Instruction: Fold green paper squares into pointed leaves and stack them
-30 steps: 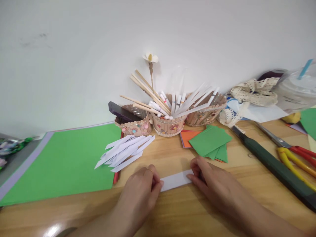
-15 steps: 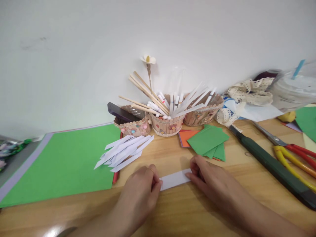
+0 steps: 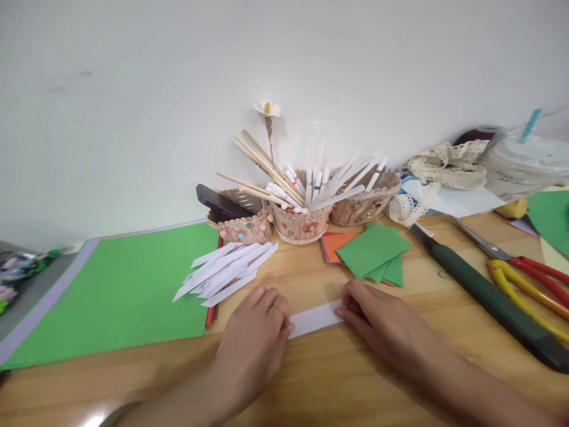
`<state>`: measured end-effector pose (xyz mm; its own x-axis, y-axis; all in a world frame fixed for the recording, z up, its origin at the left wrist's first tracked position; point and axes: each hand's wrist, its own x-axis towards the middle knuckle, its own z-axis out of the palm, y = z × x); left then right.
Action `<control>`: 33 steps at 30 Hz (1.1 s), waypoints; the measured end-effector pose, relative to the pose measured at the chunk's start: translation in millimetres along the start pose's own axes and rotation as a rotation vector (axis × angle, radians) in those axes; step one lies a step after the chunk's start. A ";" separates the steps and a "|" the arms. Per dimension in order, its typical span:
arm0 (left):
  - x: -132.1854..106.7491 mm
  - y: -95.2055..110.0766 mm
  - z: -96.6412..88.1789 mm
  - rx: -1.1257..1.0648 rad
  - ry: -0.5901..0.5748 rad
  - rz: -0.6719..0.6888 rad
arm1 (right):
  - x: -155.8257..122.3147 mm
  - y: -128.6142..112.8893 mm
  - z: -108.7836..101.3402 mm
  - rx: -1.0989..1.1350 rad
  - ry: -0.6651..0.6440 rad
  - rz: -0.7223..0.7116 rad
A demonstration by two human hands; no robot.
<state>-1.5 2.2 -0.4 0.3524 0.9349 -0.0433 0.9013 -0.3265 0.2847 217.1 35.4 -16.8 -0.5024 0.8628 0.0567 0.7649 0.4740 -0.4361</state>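
A narrow white paper strip (image 3: 316, 319) lies low over the wooden table between my two hands. My left hand (image 3: 258, 327) is closed on the strip's left end, with a ring on one finger. At the opposite end, my right hand (image 3: 372, 314) pinches the paper between thumb and curled fingers. The ends of the strip are hidden by the fingers. Just beyond my left hand is a pile of pointed white paper strips (image 3: 229, 268), partly on a green sheet (image 3: 133, 290). Small green paper pieces (image 3: 372, 252) lie beyond my right hand, over an orange piece (image 3: 335, 244).
Decorated wooden-stick holders (image 3: 302, 226) stand against the wall, with sticks, white pens and a white flower. To the right lie a long dark green tool (image 3: 484, 290), scissors (image 3: 502, 254) and yellow-handled tool (image 3: 507, 281). Behind them are lace ribbon (image 3: 444, 166) and a lidded cup (image 3: 528, 154).
My left hand's fingers have shifted up and flattened over the strip's left end, and less of the paper shows. My right hand keeps its pinch. The view has moved slightly.
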 end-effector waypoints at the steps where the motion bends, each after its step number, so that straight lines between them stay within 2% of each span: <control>1: -0.2 -2.5 2.9 0.016 0.039 0.083 | 0.0 0.4 -0.3 0.002 0.008 -0.012; 3: -1.3 -8.2 8.9 0.051 0.134 0.269 | -0.7 1.0 -2.4 0.006 0.055 -0.070; 5: -2.9 -12.7 13.4 0.132 0.136 0.397 | -3.7 1.0 -6.8 -0.006 0.147 -0.193; 8: -5.5 -14.2 14.9 0.230 0.097 0.432 | -13.3 -2.4 -15.9 -0.135 0.263 -0.462; 10: -7.1 -12.0 13.3 0.259 0.079 0.430 | -21.1 -7.0 -20.4 -0.264 0.272 -0.637; 12: -8.3 -9.0 11.4 0.272 0.070 0.413 | -27.5 -11.7 -21.1 -0.357 0.246 -0.739; 15: -9.2 -6.3 10.4 0.290 0.069 0.360 | -32.1 -15.3 -16.1 -0.429 0.221 -0.758; 16: -9.2 -6.0 10.6 0.288 0.082 0.437 | -32.4 -15.3 -13.9 -0.439 0.215 -0.754; 20: -9.5 -5.3 10.9 0.337 0.027 0.474 | -30.9 -13.2 -8.8 -0.423 0.198 -0.740; 23: -11.4 -3.1 9.6 0.386 0.033 0.479 | -29.7 -11.6 -9.6 -0.404 0.201 -0.734; 29: -17.7 0.4 9.2 0.498 0.178 0.509 | -30.0 -8.7 -9.0 -0.385 0.199 -0.723; 33: -23.7 0.7 11.6 0.596 0.254 0.521 | -30.4 -5.5 -5.3 -0.367 0.255 -0.712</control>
<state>-6.3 -21.7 -10.4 0.7585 0.6228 0.1917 0.6457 -0.6788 -0.3497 230.3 7.5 -11.4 -0.8421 0.3280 0.4282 0.4042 0.9094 0.0981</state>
